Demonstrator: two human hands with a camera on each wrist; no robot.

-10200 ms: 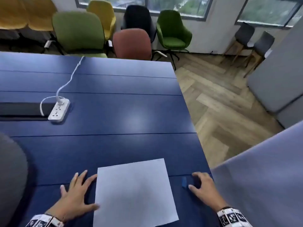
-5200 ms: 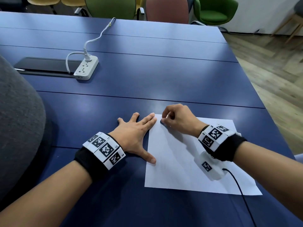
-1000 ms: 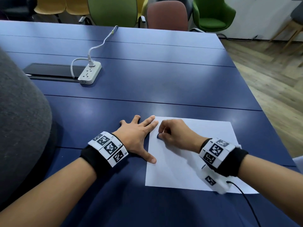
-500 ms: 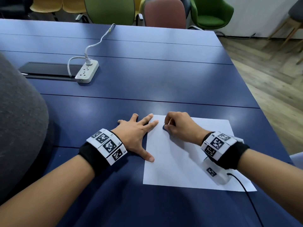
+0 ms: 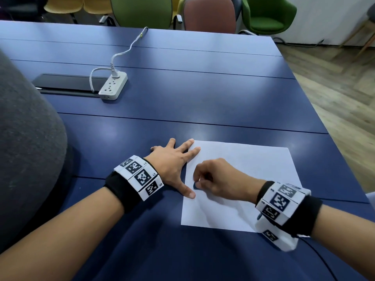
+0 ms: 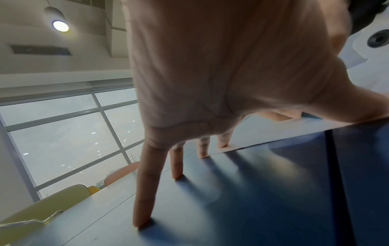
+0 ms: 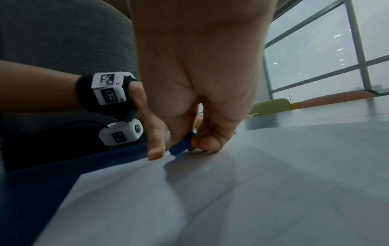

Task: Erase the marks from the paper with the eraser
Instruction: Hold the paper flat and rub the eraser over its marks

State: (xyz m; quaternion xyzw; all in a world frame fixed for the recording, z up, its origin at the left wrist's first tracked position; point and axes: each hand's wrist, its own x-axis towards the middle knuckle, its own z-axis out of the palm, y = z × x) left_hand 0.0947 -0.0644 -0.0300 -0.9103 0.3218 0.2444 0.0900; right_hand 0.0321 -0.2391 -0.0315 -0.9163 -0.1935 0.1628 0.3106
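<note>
A white sheet of paper [image 5: 243, 179] lies on the blue table [image 5: 203, 102] near its front right. My right hand [image 5: 215, 180] pinches a small blue eraser [image 5: 196, 186] and presses it on the paper's left part, close to the left thumb. In the right wrist view the eraser [image 7: 182, 144] sits between thumb and fingers, its tip on the paper [image 7: 252, 191]. My left hand [image 5: 174, 163] lies flat with spread fingers, two fingertips and the thumb on the paper's left edge. No marks on the paper are plain to see.
A white power strip [image 5: 113, 87] with its cable and a black flat panel [image 5: 67, 84] sit at the back left. A grey rounded mass [image 5: 24, 138] fills the left side. The table's right edge [image 5: 316, 110] drops to wooden floor. Chairs [image 5: 142, 11] stand behind.
My right hand has slid the eraser toward me along the paper's left side, from near the top corner to beside the left thumb. The left hand stays put.
</note>
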